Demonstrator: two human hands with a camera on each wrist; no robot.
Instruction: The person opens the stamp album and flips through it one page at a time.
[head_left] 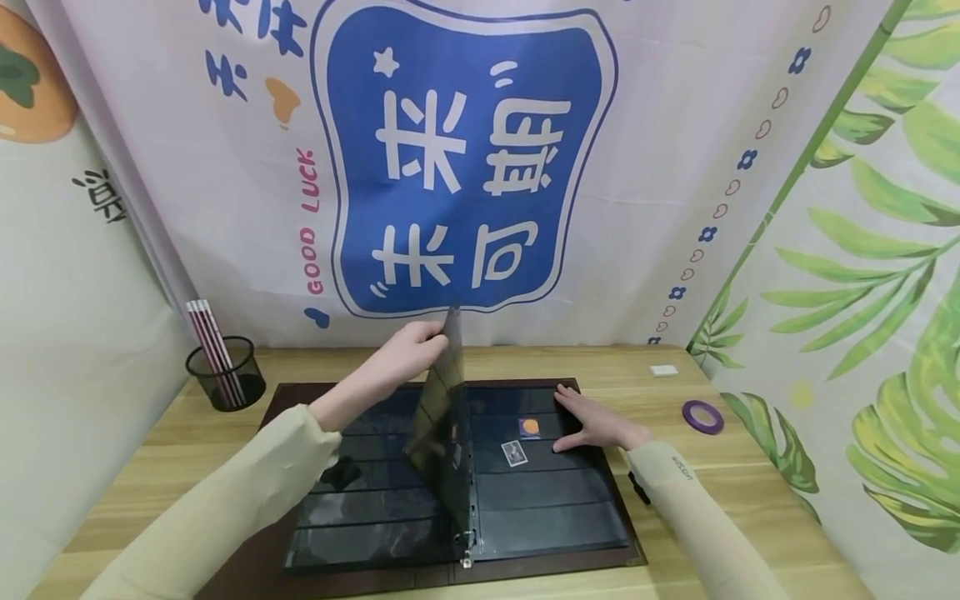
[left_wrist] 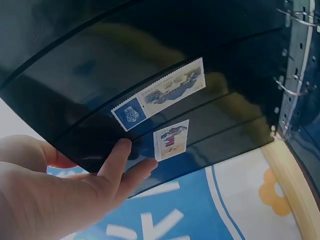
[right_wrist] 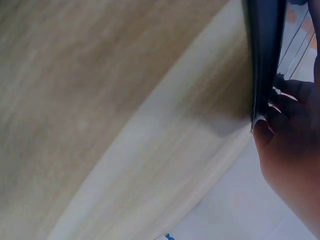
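A stamp album [head_left: 525, 552] with black strip-pocket pages lies spread on the table. Between its two sides, one black page [head_left: 442, 417] stands nearly upright at the ring binding, its upper outer corner pinched by my left hand [head_left: 408, 354]. On that page, the left wrist view shows a wide stamp with a blue tab [left_wrist: 160, 94] and a smaller stamp [left_wrist: 171, 140] near my fingertips. My right hand [head_left: 600, 422], fingers spread, rests on the right-hand page's outer edge. Beside it are an orange-and-blue stamp [head_left: 529, 428] and a tilted grey stamp [head_left: 514, 453]. In the right wrist view the fingers are partly hidden.
A black mesh pencil cup [head_left: 238, 385] with several striped pencils [head_left: 215, 346] stands at the back left. At the right lie a purple tape roll [head_left: 702, 417] and a small white block [head_left: 663, 371]. Printed cloth [head_left: 637, 208] hangs behind the wooden table [head_left: 720, 492].
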